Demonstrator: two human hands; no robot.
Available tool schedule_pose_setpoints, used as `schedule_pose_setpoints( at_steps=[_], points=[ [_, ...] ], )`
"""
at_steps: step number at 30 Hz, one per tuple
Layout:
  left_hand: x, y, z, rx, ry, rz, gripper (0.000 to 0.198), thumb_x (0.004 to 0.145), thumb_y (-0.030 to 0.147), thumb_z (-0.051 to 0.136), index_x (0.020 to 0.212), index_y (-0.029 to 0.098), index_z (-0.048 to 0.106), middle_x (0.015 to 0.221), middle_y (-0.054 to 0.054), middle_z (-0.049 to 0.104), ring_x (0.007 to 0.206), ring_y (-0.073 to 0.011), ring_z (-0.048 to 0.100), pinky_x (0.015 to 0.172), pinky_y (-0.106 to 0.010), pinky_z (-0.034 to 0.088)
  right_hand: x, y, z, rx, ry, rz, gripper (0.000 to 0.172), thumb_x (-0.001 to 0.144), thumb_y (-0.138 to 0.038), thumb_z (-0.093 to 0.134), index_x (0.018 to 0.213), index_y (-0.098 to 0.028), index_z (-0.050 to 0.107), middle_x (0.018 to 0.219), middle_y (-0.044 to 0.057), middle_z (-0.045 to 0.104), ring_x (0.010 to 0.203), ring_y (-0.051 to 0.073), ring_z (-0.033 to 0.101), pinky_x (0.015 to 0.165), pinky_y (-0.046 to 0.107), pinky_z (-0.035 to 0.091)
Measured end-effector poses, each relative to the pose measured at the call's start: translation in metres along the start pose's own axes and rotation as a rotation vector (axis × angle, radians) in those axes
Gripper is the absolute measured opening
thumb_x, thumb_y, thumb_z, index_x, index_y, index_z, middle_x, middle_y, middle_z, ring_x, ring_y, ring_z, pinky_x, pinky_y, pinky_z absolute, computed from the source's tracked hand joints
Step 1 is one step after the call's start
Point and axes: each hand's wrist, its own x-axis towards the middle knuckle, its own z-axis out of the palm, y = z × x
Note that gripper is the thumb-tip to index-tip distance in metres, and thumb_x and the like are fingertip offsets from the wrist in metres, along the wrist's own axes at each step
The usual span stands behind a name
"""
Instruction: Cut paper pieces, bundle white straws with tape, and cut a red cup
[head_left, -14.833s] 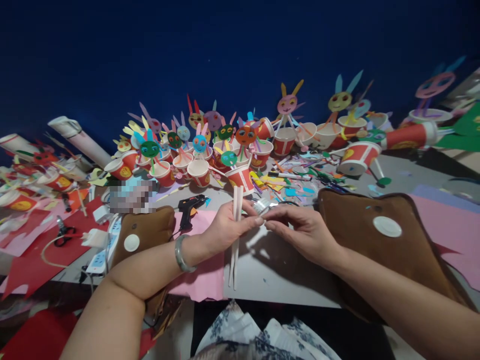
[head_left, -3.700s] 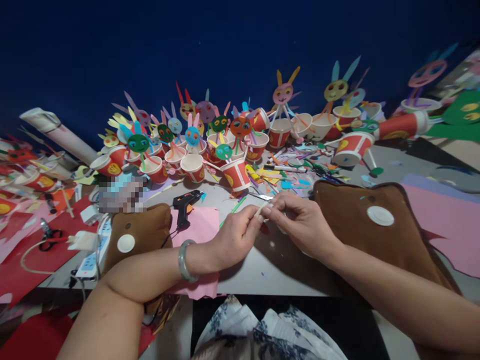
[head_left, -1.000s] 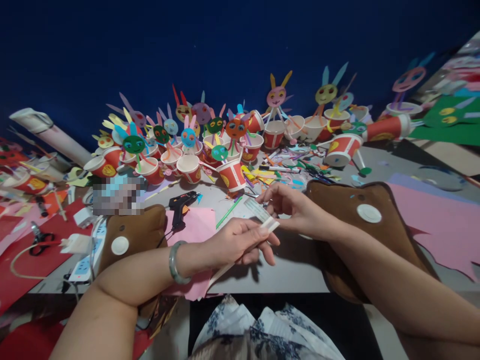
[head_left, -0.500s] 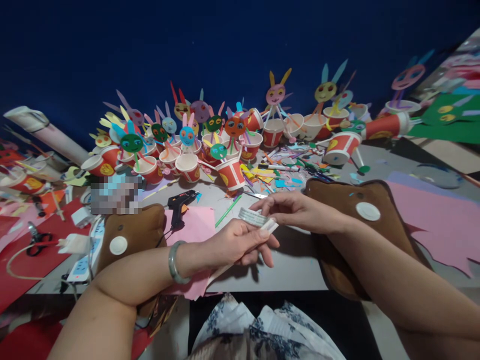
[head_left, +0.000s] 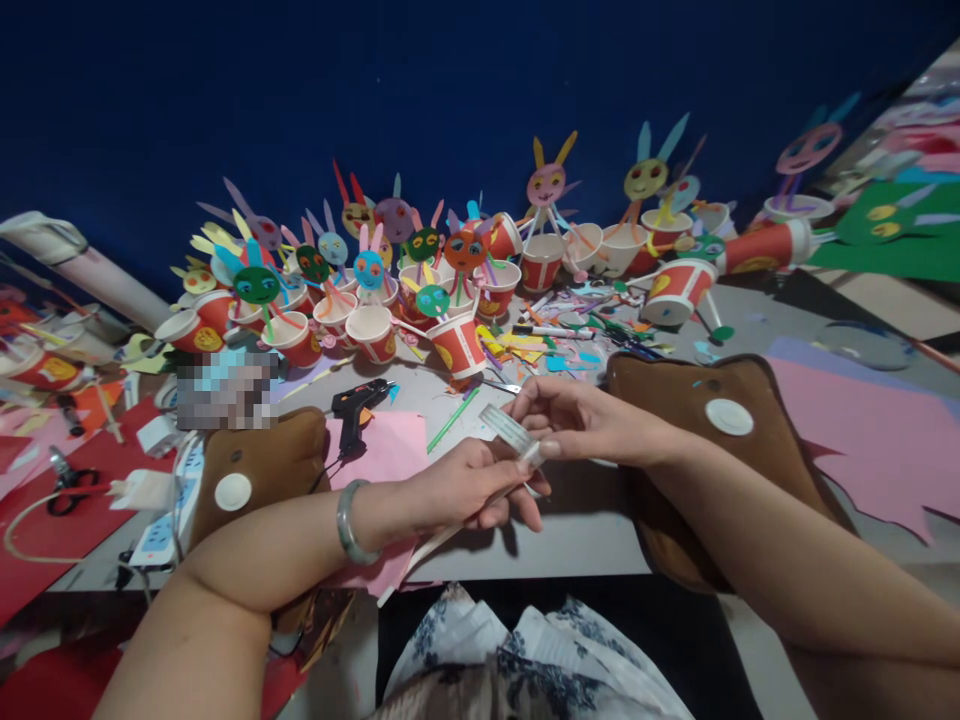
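Over the table's front, my left hand [head_left: 487, 488], with a bangle [head_left: 355, 522] at the wrist, pinches a pale printed strip [head_left: 507, 427] between thumb and fingers. The thumb and fingertips of my right hand [head_left: 574, 418] close on the same strip, close to the left thumb. The strip's upper end sticks up at a slant between the hands. A narrow white strip end [head_left: 421, 553] comes out under my left wrist; whether it is the same piece is hidden. Pink paper [head_left: 388, 447] lies beneath my left forearm.
Paper cups [head_left: 373, 333] with paper animal heads crowd the back. Scissors [head_left: 499, 384], a green stick [head_left: 452, 420] and a black glue gun [head_left: 358, 415] lie near my hands. Brown cushions [head_left: 652, 400] flank them. A power strip [head_left: 161, 525] with cables is at left.
The printed strip's upper end has tilted more steeply, and my right thumb has moved in nearer to my left thumb. More of the white strip end shows below my left wrist.
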Motion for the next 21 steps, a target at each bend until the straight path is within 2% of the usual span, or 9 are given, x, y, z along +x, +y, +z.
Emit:
schedule_pose_setpoints(
  at_steps=[2,4,7,9,11,14,18,21],
  points=[
    [0.003,-0.004,0.000,0.000,0.008,-0.009,0.040,0.090,0.046,0.056,0.090,0.007,0.065,0.065,-0.005,0.068,0.035,-0.0013,0.035,0.036,-0.018,0.024,0.000,0.002,0.005,-0.003,0.016,0.010,0.035,0.078,-0.036,0.078,0.097,-0.018,0.055,0.086,0.001,0.065,0.076,0.013,0.064,0.069,0.026,0.052],
    [0.006,-0.007,0.000,0.004,0.027,-0.019,0.039,0.089,0.045,0.057,0.093,0.007,0.065,0.068,-0.006,0.069,0.035,-0.0025,0.040,0.036,-0.018,0.028,0.001,0.002,0.008,-0.112,0.054,0.018,0.031,0.080,-0.040,0.075,0.090,-0.018,0.056,0.087,0.003,0.065,0.079,0.014,0.064,0.070,0.027,0.052],
    [0.007,-0.008,0.001,0.035,0.031,-0.051,0.035,0.090,0.040,0.053,0.093,0.007,0.065,0.068,-0.006,0.069,0.036,-0.0036,0.044,0.036,-0.017,0.030,0.002,0.000,0.010,-0.345,0.107,-0.050,0.028,0.081,-0.043,0.074,0.082,-0.017,0.063,0.110,0.010,0.064,0.108,0.022,0.061,0.089,0.034,0.049],
    [0.007,-0.007,0.002,0.062,0.014,-0.067,0.033,0.092,0.038,0.051,0.089,0.008,0.064,0.065,-0.005,0.068,0.036,-0.0035,0.044,0.036,-0.017,0.029,0.004,0.000,0.010,-0.453,0.132,-0.100,0.027,0.080,-0.043,0.074,0.080,-0.017,0.067,0.117,0.011,0.061,0.114,0.024,0.056,0.095,0.037,0.044],
    [0.006,-0.008,0.002,0.081,-0.002,-0.071,0.034,0.093,0.038,0.050,0.085,0.009,0.064,0.063,-0.004,0.067,0.036,-0.0032,0.043,0.036,-0.017,0.029,0.006,0.003,0.009,-0.486,0.136,-0.109,0.029,0.079,-0.045,0.074,0.078,-0.017,0.068,0.108,0.009,0.061,0.101,0.020,0.057,0.090,0.035,0.045],
    [0.006,-0.011,0.002,0.086,-0.030,-0.075,0.035,0.094,0.040,0.049,0.084,0.010,0.063,0.066,-0.005,0.068,0.036,-0.0032,0.043,0.036,-0.017,0.028,0.010,0.009,0.011,-0.375,0.129,-0.045,0.034,0.080,-0.049,0.071,0.074,-0.016,0.065,0.087,0.004,0.058,0.081,0.014,0.054,0.075,0.029,0.045],
    [0.003,-0.015,0.006,0.086,-0.090,-0.116,0.037,0.092,0.045,0.052,0.089,0.010,0.062,0.070,-0.005,0.068,0.038,-0.0033,0.045,0.037,-0.017,0.029,0.015,0.019,0.016,-0.157,0.166,0.108,0.040,0.080,-0.056,0.069,0.082,-0.017,0.062,0.071,-0.002,0.055,0.064,0.011,0.048,0.060,0.025,0.039],
    [0.001,-0.015,0.009,0.077,-0.104,-0.129,0.038,0.091,0.048,0.054,0.092,0.011,0.062,0.073,-0.005,0.069,0.040,-0.0029,0.045,0.039,-0.017,0.031,0.017,0.022,0.018,-0.136,0.162,0.164,0.044,0.082,-0.059,0.065,0.081,-0.016,0.063,0.067,-0.002,0.055,0.059,0.010,0.045,0.057,0.025,0.037]
  ],
)
